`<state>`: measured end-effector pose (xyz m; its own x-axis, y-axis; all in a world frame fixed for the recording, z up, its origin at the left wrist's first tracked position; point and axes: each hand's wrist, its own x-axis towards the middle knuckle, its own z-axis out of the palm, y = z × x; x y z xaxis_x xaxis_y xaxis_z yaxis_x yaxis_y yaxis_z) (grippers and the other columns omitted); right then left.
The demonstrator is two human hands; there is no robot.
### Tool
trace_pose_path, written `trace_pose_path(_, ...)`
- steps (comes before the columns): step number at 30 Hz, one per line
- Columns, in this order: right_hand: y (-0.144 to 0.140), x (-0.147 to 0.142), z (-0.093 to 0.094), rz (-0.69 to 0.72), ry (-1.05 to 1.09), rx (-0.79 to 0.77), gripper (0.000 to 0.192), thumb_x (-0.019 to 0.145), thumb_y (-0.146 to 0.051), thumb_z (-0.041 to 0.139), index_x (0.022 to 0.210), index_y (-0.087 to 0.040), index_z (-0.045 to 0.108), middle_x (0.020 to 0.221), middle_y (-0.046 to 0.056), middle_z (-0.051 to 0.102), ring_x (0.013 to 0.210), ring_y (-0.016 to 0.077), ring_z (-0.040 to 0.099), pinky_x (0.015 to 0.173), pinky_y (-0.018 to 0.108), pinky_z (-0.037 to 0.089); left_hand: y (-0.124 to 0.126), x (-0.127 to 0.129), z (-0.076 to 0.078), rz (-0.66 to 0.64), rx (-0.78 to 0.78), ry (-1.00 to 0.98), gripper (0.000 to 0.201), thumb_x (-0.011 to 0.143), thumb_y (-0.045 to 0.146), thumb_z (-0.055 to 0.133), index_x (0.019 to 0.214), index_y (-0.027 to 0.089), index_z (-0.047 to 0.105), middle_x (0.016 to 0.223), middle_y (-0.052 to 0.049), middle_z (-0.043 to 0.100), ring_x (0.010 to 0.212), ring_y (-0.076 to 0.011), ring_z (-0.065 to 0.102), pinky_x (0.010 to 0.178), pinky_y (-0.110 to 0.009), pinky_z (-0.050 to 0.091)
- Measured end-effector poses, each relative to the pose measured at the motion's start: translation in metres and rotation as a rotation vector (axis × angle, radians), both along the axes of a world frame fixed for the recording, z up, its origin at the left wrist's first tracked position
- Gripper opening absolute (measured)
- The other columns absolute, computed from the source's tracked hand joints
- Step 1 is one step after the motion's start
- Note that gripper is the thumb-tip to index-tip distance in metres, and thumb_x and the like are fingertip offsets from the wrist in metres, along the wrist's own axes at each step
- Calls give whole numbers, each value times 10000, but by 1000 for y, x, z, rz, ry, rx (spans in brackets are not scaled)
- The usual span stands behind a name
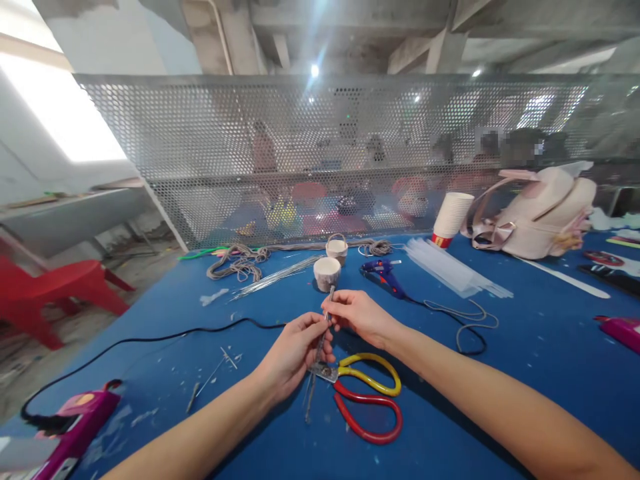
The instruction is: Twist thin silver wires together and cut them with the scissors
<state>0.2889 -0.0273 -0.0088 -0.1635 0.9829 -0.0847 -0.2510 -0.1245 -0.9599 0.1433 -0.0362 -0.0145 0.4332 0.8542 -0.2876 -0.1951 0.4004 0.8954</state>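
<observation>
Both hands, the left hand (295,350) and right hand (357,313), pinch a thin wire rod (323,333) above the blue desk (525,347). Scissors (365,393) with one yellow and one red handle lie just beneath them.

Perforated metal screen (280,133) behind blue table (525,347) — concrete ceiling, bright window (60,107), red chair (60,287) left.

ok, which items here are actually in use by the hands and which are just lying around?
In use:
- thin metal rod, pinched between left hand and right hand

Lying about:
- scissors, under the hands
- blue glue gun
- pink glue gun
- two small cups
- glue sticks
- paper cup stack
- bag
</observation>
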Motion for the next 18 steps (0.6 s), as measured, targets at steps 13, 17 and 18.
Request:
trace_pose_path(13,5,10,5,-112,66,35,382,532,-448,794,625,-137,593,544,-22,567,482,78,514,518,235,439,-7,-2,7,-49,-6,5,170,733,292,664,770,134,613,523,62,446,360,-13,290,341,-134,194)
trace_pose_path(17,-2,0,0,20,72,21,368,552,-428,788,685,-121,633,589,4,602,502,85,527,539,245,422,-6,-3,7,-34,-11,-4,162,718,276,672,727,131,599,540,59,434,373,-4,277,358,-137,148)
trace_pose_path(18,-3,-1,-1,35,68,20,366,557,-431,783,683,-121,634,582,4,602,501,84,525,542,244,418,-7,-3,7,-35,-14,-3,157,717,270,670,724,129,599,541,57,434,374,-3,278,360,-138,146)
